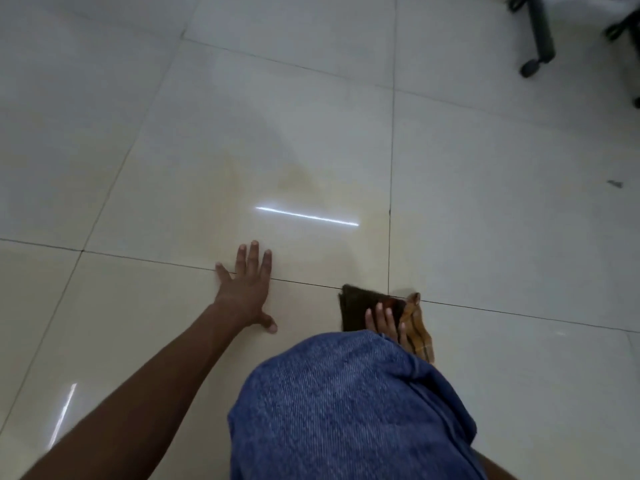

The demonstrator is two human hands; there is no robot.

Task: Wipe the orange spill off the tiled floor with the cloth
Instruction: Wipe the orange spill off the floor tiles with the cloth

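So the person's left hand (247,289) is planted flat on the tiled floor (502,209), arm stretched out straight, fingers spread and pointing away from the body, palm down right across a grout line, holding nothing. The right hand (384,323) is mostly hidden behind a knee in blue denim (346,403); only the fingers (378,315) peek out, lying extended and pressed on top of the cloth (360,311), not curled around it as far as can be seen. The cloth sits just to the right of the left hand, right up against the knee, over the spot where the grout lines cross. It's folded into a rough rectangle, dark brown and a bit fuzzy-looking on the left part, with an orange-and-yellow checked bit sticking out on its right edge. The orange spill (298,181) is now just a faint yellowish smear on the glossy cream tile beyond the left hand, well apart from the cloth, with a bright strip of reflected light (306,216) lying between the hand and the smear. The tiles are big, smooth and shiny. Far off to the upper right of the cloth there's a black chair base (535,32) with a caster, and a small dark speck (614,183) on the floor off to the right.
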